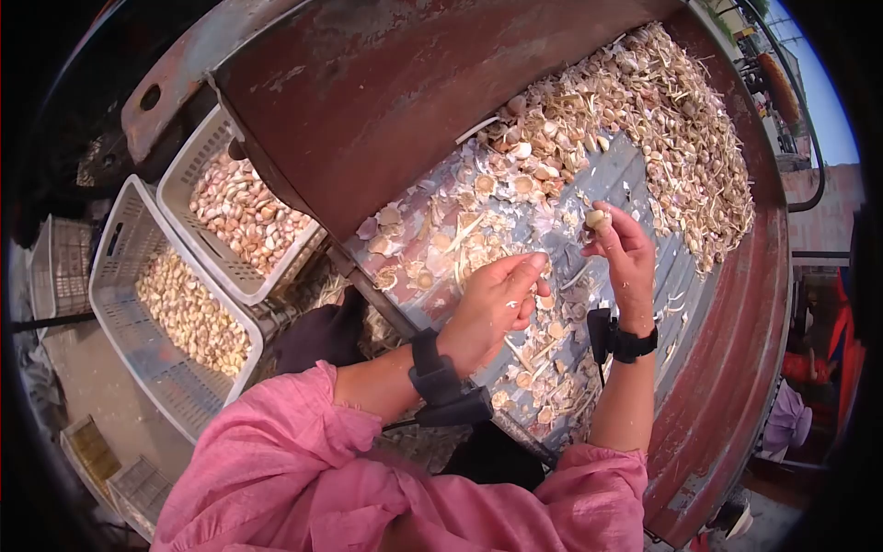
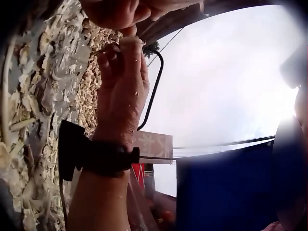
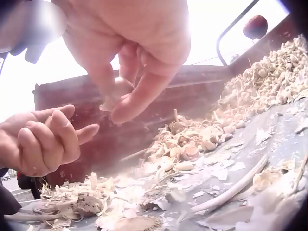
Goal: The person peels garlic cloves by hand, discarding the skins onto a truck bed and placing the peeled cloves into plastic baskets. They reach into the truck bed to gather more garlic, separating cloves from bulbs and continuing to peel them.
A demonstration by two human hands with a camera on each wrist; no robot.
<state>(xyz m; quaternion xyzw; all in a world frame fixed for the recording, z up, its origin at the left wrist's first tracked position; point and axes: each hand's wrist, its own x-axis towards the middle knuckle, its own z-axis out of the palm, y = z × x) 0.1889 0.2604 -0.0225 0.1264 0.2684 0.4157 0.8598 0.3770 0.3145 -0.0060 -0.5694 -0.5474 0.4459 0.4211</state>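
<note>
A pale garlic clove is pinched between the thumb and fingertips of my right hand, above the truck-like metal bed. In the right wrist view the same clove shows between the fingertips. My left hand hovers just to the left, its fingers curled toward the palm and nothing visible in them. From the right wrist, the left hand appears lower than the right one and apart from the clove. Loose papery skins and root discs lie scattered beneath both hands.
A large heap of garlic cloves and stalks fills the far right of the bed. Its rusty red wall rises at the back. Left of it stand two plastic crates: one with pinkish cloves, another with paler cloves.
</note>
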